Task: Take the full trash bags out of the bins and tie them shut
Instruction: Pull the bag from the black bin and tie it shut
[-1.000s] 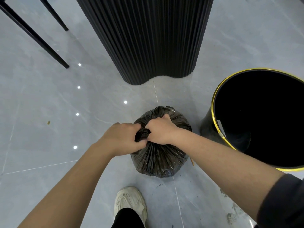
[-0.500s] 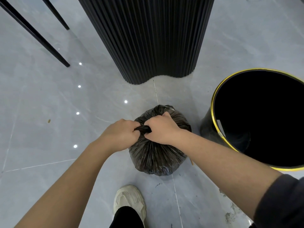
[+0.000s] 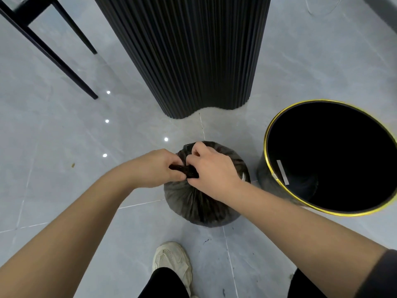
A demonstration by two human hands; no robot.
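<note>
1. The black trash bag (image 3: 193, 203) sits on the floor, out of the bin, just ahead of the person's pale sneaker (image 3: 171, 261). Its gathered neck (image 3: 185, 171) is twisted into a dark band above the bag's top.
2. The left grip (image 3: 156, 167) is curled tight around the left end of that band. The right grip (image 3: 211, 168) pinches the right end with bent fingers and thumb, so both hands hold plastic.
3. To the bag's left there is open tile as far as the slanted black chair legs (image 3: 53, 54), which stand well apart from it.
4. Behind the bag, the wavy base edge of a black fluted column (image 3: 189, 57) stands near, with a strip of floor between them.
5. To the right, the round bin (image 3: 263, 177) stands just beside the bag; whether the two touch cannot be told.
6. The bag is thin and glossy, pleated in fine folds that run down from the neck, and its body is rounded and full.
7. The bin is black with a thin gold rim and a dark inside where a pale strip (image 3: 282, 172) shows on the wall.
8. The floor (image 3: 64, 136) is polished grey stone-look tile with pale grout lines. It mirrors small ceiling lights and carries scuffs near the sneaker.
</note>
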